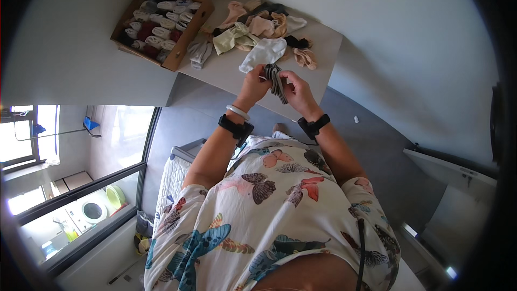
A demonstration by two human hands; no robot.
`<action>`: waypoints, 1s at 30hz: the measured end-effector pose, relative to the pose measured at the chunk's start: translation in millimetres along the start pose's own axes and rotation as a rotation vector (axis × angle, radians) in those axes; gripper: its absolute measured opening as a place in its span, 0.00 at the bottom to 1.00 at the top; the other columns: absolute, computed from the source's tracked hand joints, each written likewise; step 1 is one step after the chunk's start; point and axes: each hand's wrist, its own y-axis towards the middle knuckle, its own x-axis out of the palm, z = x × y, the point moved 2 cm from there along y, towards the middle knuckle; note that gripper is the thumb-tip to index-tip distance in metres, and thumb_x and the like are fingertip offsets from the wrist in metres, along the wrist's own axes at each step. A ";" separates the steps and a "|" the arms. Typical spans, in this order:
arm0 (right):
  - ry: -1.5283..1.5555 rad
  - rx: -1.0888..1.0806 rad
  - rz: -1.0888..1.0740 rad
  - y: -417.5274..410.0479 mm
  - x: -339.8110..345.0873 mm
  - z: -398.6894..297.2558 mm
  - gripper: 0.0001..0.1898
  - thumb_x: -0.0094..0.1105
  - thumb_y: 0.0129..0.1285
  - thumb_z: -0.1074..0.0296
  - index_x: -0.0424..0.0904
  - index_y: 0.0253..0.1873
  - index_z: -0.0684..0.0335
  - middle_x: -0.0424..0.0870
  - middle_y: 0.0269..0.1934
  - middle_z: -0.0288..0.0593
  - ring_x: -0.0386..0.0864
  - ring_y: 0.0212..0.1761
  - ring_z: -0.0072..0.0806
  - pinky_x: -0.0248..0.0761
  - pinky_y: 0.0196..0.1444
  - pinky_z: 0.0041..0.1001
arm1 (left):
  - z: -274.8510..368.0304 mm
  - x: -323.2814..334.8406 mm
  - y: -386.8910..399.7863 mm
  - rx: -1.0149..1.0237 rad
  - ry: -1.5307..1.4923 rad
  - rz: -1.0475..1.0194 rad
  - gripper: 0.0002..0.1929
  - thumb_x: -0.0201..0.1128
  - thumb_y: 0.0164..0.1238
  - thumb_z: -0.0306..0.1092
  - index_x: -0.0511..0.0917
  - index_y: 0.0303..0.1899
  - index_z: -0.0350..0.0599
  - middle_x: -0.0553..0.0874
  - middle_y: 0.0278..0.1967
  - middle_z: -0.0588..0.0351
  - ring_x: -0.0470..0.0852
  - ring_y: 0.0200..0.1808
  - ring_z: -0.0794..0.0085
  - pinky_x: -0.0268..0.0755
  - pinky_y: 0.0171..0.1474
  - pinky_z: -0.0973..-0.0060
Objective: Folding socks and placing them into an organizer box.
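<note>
A dark striped sock (278,85) is held between my two hands, above the near edge of the table (323,50). My left hand (255,85) pinches its upper left part, and the fingers of my right hand (298,92) grip its right side. Just beyond lies a white sock (264,53), spread flat. Behind it is a loose heap of socks in pink (261,26), pale green (228,40), tan and black. A grey folded sock pair (199,52) lies left of the heap. At the right are a black sock (298,42) and a pinkish sock (305,57).
A cardboard box (171,64) at the table's left holds rows of rolled socks (161,32). A wall (387,48) rises behind the table. A small white scrap (356,119) lies on the floor. To the left, a window frame (139,169) shows a washing machine (93,211).
</note>
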 end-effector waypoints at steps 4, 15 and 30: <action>0.124 0.020 -0.036 -4.7 6.0 -3.2 0.25 0.56 0.55 0.85 0.69 0.59 0.65 0.79 0.48 0.48 0.82 0.41 0.34 0.76 0.43 0.28 | 4.6 -4.5 1.4 -0.084 -0.150 -0.070 0.16 0.63 0.52 0.19 0.77 0.45 0.36 0.81 0.32 0.60 0.80 0.33 0.79 0.73 0.35 0.80; 0.039 0.024 -0.185 -3.6 -1.4 -24.1 0.36 0.65 0.51 0.82 0.61 0.66 0.59 0.70 0.59 0.46 0.78 0.50 0.33 0.77 0.45 0.27 | 35.6 -16.8 -13.5 -0.040 -0.375 -0.256 0.12 0.62 0.56 0.19 0.79 0.43 0.33 0.84 0.37 0.59 0.81 0.38 0.78 0.75 0.43 0.80; 0.084 -0.329 -0.080 9.2 -0.1 -39.3 0.32 0.64 0.53 0.69 0.64 0.65 0.62 0.72 0.55 0.50 0.71 0.60 0.38 0.65 0.62 0.33 | 41.6 -22.6 -27.4 -0.128 -1.059 -0.409 0.15 0.66 0.60 0.24 0.79 0.49 0.39 0.84 0.44 0.56 0.82 0.47 0.69 0.73 0.56 0.71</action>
